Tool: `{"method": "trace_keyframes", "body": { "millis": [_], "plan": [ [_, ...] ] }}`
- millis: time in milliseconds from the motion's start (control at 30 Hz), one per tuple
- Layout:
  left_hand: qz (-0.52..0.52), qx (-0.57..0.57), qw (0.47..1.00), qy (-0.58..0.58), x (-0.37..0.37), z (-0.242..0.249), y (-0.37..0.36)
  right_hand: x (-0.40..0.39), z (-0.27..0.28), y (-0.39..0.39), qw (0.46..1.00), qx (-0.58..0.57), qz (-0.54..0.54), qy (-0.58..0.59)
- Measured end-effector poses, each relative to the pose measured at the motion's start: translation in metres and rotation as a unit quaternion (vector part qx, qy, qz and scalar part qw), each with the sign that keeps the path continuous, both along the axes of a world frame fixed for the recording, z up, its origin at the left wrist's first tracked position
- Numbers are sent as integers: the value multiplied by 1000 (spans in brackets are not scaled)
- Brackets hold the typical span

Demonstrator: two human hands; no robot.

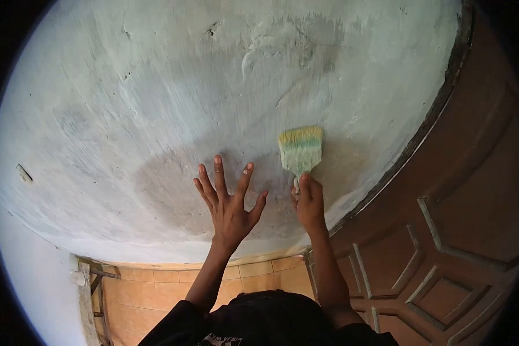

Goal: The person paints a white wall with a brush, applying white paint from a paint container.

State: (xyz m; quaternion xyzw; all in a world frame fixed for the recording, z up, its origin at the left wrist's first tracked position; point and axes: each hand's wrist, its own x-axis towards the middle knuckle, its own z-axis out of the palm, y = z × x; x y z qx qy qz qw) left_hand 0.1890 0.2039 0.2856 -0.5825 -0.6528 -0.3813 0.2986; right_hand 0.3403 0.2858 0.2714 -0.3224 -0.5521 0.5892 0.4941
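My right hand [310, 205] is wrapped round the handle of a wide paintbrush [301, 153], whose pale yellow and green bristles point up the wall. The brush head is smeared with whitish paint and lies close over the wall [173, 104]. To its left, my left hand [230, 210] has its fingers spread toward the same wall, holding nothing. Uneven white and grey paint covers the wall, with darker patches around both hands and a few small chips higher up.
A brown panelled door [467, 184] with its dark frame stands along the right. Orange floor tiles [150, 294] show below. At the lower left is a wooden frame [92, 300] beside a pale side wall [29, 265]. A small switch-like fitting [24, 173] sits on the left wall.
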Motion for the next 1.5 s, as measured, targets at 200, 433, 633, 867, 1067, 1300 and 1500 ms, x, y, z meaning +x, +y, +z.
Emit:
{"method": "trace_keyframes", "body": {
  "millis": [200, 433, 633, 867, 1067, 1300, 1500],
  "plan": [
    [-7, -16, 1000, -12, 4, -10, -2, 18, -78, -18, 999, -33, 17, -30],
    [-25, -40, 998, -49, 14, -21, -8, 12, 12, -10, 1000, 23, 5, -5],
    [-8, -37, 998, -48, 10, -31, -14, 13, -71, -3, 999, -1, 39, -8],
    [-17, -62, 997, -41, 2, -43, -21, 29, -108, -40, 998, -31, 49, -28],
    [-36, -80, 994, -69, 7, -50, -30, -2, -62, -4, 999, 44, 15, 3],
    [-44, -117, 987, -97, 11, -63, -52, 24, -158, -30, 995, -77, 61, -8],
    [-38, -130, 987, -81, 9, -68, -52, 18, -66, -29, 999, -27, 39, 12]
  ]
}}
